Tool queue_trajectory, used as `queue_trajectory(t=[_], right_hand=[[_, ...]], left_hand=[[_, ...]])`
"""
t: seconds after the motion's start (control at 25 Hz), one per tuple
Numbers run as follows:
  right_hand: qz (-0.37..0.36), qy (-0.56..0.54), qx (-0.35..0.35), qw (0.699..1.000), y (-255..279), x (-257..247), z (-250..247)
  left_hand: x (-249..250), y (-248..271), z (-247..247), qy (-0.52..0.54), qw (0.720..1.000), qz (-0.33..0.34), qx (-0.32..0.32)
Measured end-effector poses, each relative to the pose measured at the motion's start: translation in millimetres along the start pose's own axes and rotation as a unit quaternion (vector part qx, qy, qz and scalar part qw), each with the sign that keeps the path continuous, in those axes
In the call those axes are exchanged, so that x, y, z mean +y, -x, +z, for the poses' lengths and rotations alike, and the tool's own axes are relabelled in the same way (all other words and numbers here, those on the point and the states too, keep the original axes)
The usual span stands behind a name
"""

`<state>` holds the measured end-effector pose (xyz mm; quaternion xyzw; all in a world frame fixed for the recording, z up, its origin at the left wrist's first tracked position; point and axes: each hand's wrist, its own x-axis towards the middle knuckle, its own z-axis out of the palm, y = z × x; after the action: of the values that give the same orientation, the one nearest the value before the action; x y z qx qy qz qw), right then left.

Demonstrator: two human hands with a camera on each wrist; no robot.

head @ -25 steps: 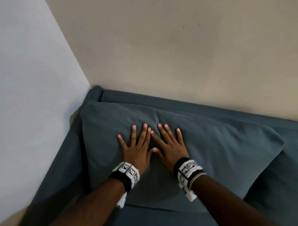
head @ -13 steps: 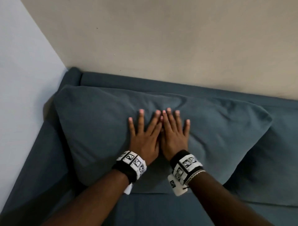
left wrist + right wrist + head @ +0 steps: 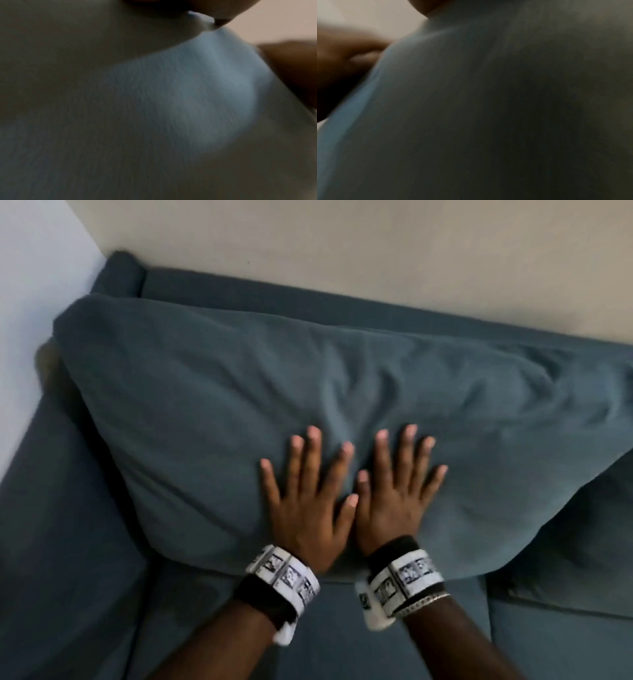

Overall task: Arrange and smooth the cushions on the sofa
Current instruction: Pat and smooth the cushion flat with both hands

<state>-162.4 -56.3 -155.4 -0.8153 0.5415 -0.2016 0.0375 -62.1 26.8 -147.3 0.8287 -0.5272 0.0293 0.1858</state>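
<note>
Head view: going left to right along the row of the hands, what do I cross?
Sofa arm → left part of the cushion → left hand → right hand → second cushion.

A blue-grey sofa (image 3: 68, 525) carries a matching cushion (image 3: 212, 392) against its backrest.

Cushion (image 3: 205, 405) on sofa (image 3: 61, 542), hands (image 3: 352, 508) atop.

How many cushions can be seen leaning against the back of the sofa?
2. One large cushion lies under both hands in the corner; a second cushion shows partly at the right edge. More may be out of frame.
</note>
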Motion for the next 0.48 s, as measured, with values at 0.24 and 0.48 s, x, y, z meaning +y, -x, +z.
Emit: queue_trajectory(t=[0.24, 0.48], right_hand=[[-0.105, 0.092, 0.011, 0.990, 40, 90, 25], [-0.001, -0.025, 0.070, 0.997, 98, 34, 65]], left_hand=[[-106, 61, 49, -0.120, 0.992, -0.015, 0.025], [-61, 86, 69, 0.009, 0.983, -0.155, 0.099]])
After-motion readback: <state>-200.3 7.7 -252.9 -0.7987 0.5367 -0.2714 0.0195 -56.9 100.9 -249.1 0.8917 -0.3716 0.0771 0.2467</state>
